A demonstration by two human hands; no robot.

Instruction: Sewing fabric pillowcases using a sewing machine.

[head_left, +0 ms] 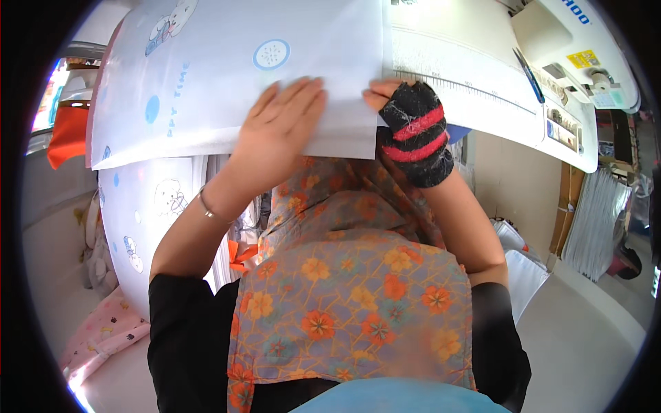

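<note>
Above the lap, past the floral apron (351, 310), the near edge of the printed white sheet (213, 103) pokes toward the wearer; if it catches on the cloth, the sheet could prob. get dragged askew. The L hand (286, 124) lies flat on it, fingers out straight, gripping nothing; uneven pressure there might ruck it. The R hand (413, 120), in a black fingerless glove (428, 165) w/ pink stripes, has its fingertips at the sheet's R edge; can't tell if they pinch. The fuzzy knit could snag or lift that edge, & a slack hold could let it slip. Beyond, the ruler strip (482, 94) runs off to the R; a skewed sheet would misread vs. its marks. Farther, a slim dark tool (529, 74) lies nr the sewing machine (571, 34); a stray elbow might knock it.
</note>
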